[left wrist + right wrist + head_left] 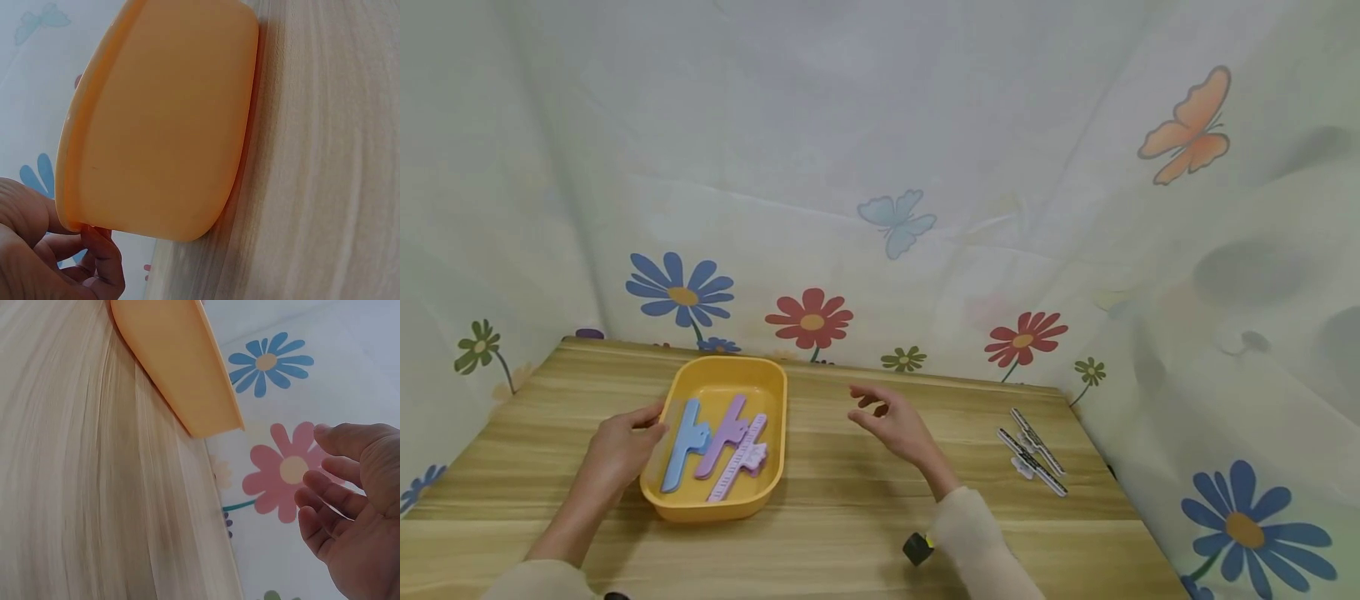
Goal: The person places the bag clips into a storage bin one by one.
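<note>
My left hand (621, 450) pinches the left rim of a yellow plastic basin (715, 507); the left wrist view shows thumb and curled fingers at that rim. Inside the basin lie a blue clip (681, 450), a plain purple clip (722, 437) and a pale purple clip with dark marks (737, 458), side by side at a slant. To the right of the basin, my right hand (893, 425) hovers over the table with loosely bent fingers and nothing in them. The right wrist view shows a gap between this hand and the basin.
Two black-and-white patterned clips (1032, 450) lie together near the table's right edge. The wooden table (835, 533) meets a flower-printed cloth (925, 292) at the back and sides. A small black cube (917, 548) shows beside the right sleeve.
</note>
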`<action>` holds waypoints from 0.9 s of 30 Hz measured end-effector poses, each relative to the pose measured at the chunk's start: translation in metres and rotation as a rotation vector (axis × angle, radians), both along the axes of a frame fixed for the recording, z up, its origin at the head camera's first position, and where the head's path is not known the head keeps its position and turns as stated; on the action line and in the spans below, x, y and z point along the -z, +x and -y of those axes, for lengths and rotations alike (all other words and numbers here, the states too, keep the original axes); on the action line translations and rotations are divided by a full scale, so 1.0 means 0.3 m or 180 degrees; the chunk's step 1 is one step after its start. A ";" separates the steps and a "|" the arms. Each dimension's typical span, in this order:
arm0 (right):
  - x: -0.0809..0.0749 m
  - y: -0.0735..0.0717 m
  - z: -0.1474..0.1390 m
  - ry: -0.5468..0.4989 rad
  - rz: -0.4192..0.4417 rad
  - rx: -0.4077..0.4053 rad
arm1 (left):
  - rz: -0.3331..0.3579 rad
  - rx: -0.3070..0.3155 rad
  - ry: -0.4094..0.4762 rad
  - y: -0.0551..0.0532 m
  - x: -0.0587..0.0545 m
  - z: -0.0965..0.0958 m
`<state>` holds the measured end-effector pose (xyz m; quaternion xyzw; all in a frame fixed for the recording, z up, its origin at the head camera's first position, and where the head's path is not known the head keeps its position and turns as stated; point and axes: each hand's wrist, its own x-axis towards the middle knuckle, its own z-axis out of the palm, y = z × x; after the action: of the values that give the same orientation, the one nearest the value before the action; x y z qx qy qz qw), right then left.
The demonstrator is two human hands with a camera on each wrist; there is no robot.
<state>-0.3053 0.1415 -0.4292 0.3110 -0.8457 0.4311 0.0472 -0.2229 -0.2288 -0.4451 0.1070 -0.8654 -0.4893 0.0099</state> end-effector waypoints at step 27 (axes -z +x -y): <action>-0.041 0.033 -0.244 -0.0080 0.0005 0.0474 | 0.0119 -0.0008 0.0098 -0.012 0.009 0.003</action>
<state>-0.2953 0.2148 -0.4170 0.2462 -0.8611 0.4372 0.0823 -0.2265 -0.2298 -0.4480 0.1173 -0.8577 -0.5005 -0.0073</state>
